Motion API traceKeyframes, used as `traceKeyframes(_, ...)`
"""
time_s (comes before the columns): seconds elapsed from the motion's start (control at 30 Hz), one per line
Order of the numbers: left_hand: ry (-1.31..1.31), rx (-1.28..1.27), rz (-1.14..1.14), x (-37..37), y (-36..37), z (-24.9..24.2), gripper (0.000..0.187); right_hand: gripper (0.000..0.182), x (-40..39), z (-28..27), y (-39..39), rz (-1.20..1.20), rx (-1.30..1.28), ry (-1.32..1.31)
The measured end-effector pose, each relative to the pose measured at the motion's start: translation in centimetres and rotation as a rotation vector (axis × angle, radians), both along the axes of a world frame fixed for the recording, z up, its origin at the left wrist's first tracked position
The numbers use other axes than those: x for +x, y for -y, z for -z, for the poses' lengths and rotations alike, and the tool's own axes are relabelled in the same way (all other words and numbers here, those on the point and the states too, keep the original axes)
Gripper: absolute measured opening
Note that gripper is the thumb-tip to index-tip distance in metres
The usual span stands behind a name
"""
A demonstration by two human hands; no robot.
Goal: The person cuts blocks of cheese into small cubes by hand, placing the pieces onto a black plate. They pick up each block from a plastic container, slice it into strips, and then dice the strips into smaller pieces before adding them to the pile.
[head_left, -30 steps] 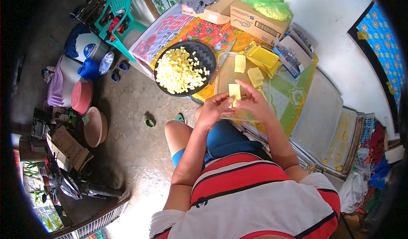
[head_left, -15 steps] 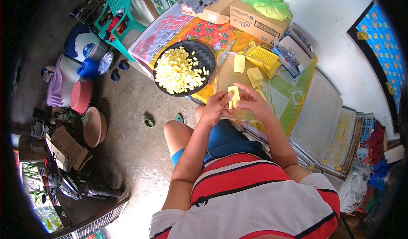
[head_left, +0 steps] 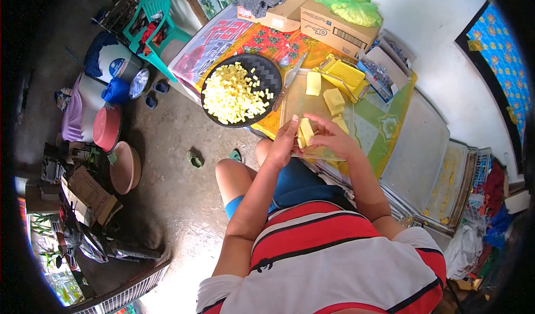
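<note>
Over the near part of a clear board [head_left: 319, 151], my left hand [head_left: 285, 142] and my right hand [head_left: 333, 137] hold yellow pieces [head_left: 306, 131] between them, the fingers of each pressed against one side. More yellow slabs, one flat [head_left: 314, 83] and one farther right [head_left: 334, 101], lie on the board. A knife [head_left: 293, 73] rests along the board's left edge. Left of it is a round black tray [head_left: 269, 73] with a heap of small yellow cubes [head_left: 234, 95].
A yellow slotted tray [head_left: 342, 75] and an open box of small packets [head_left: 380, 71] stand behind the board. Cardboard boxes [head_left: 331, 30] line the back. Metal sheets [head_left: 415, 141] lie at the right. A green chair [head_left: 154, 4] and basins [head_left: 125, 167] are at the left.
The yellow pieces between my hands have turned and now show narrow edges side by side. My left hand's fingers have straightened and point farther up.
</note>
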State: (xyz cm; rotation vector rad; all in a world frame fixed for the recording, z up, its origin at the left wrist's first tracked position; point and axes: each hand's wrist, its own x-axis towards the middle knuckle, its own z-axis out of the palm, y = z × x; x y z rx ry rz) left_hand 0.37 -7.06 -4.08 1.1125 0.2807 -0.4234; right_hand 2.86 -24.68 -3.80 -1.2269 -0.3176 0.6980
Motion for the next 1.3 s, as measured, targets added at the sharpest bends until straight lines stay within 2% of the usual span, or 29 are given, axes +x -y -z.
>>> traceKeyframes(0.13,-0.025,0.009,0.045,0.2,-0.2,0.5,0.042,0.065,0.2,0.1,0.4,-0.025,-0.049,0.001)
traceKeyframes(0.3,-0.078,-0.212,0.03,0.2,-0.7,2.0,0.043,0.065,0.2,0.0,0.5,0.039,0.072,-0.13)
traceKeyframes(0.4,-0.07,-0.293,0.009,-0.1,-1.4,2.1,0.045,0.061,0.6,1.4,0.4,0.283,-0.152,-0.031)
traceKeyframes(0.5,-0.054,-0.34,-0.017,-0.2,-1.6,2.2,0.046,0.058,2.1,4.6,0.5,0.344,-0.538,0.293)
traceKeyframes(0.6,-0.042,-0.406,-0.033,-0.3,-1.9,2.1,0.046,0.053,2.6,5.9,0.0,0.34,-0.794,0.423)
traceKeyframes(0.7,-0.039,-0.447,-0.067,-0.4,-2.2,2.0,0.047,0.045,2.0,5.7,-0.7,0.422,-1.028,0.863)
traceKeyframes(0.8,-0.037,-0.433,-0.107,-0.6,-2.5,2.0,0.047,0.037,2.2,6.0,-2.0,0.619,-0.692,0.903)
traceKeyframes(0.9,-0.024,-0.393,-0.11,-0.6,-2.3,2.4,0.046,0.033,1.1,3.3,-3.2,0.293,-0.381,0.357)
traceKeyframes(1.0,0.006,-0.345,-0.119,-1.2,-1.3,1.7,0.046,0.031,-0.5,0.6,-4.4,0.118,-0.245,0.046)
traceKeyframes(1.07,0.044,-0.275,-0.093,-1.3,-1.3,1.9,0.046,0.028,-0.5,2.3,-4.8,0.124,-0.187,0.054)
traceKeyframes(1.3,0.028,-0.331,-0.086,-1.4,-1.4,1.3,0.049,0.021,-0.7,3.1,-5.5,0.229,-0.042,-0.098)
